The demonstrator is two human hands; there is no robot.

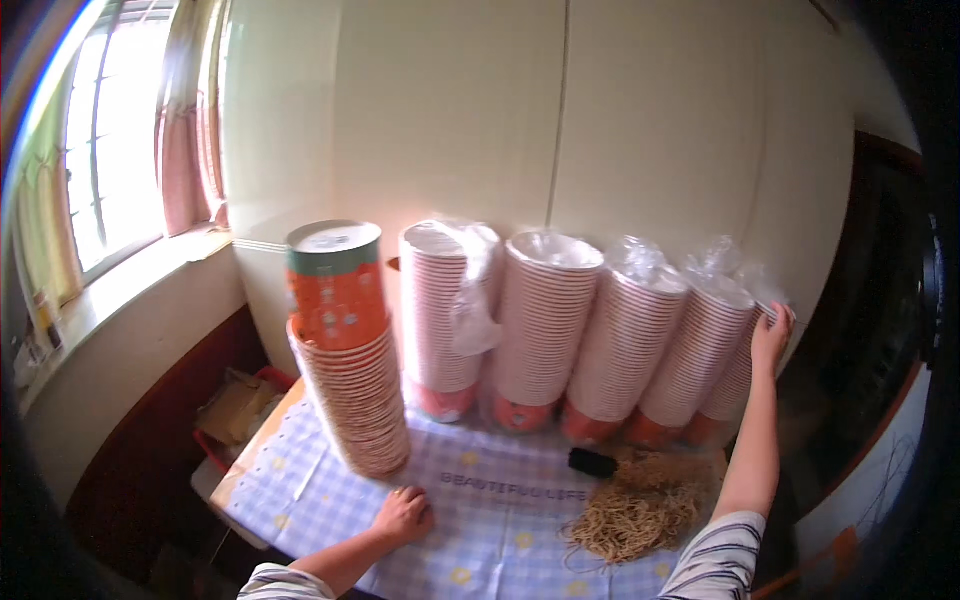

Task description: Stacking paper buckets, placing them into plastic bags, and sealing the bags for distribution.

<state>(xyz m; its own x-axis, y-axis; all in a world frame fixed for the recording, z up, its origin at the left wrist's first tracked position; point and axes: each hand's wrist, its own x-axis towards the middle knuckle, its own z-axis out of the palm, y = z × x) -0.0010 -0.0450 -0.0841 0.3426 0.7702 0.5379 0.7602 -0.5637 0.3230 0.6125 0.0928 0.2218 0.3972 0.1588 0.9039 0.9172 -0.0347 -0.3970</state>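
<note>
My right hand (769, 340) reaches up to the rim of the rightmost stack of paper tubs (728, 392), its fingers closed on the top edge and the clear wrapping. Most of that stack is hidden by its neighbour. My left hand (404, 514) rests on the checked tablecloth (330, 505), fingers curled in, with nothing visible in it. Just beyond it stands an unwrapped stack of paper tubs (358, 410), leaning slightly. An orange and green tub (338, 290) sits upside down on top of that stack.
Several plastic-wrapped tub stacks (545, 340) line the wall behind the table. A heap of tan rubber bands (638, 508) lies at front right beside a small black object (592, 462). At the left, a red container (212, 450) holds cardboard below a window (118, 130).
</note>
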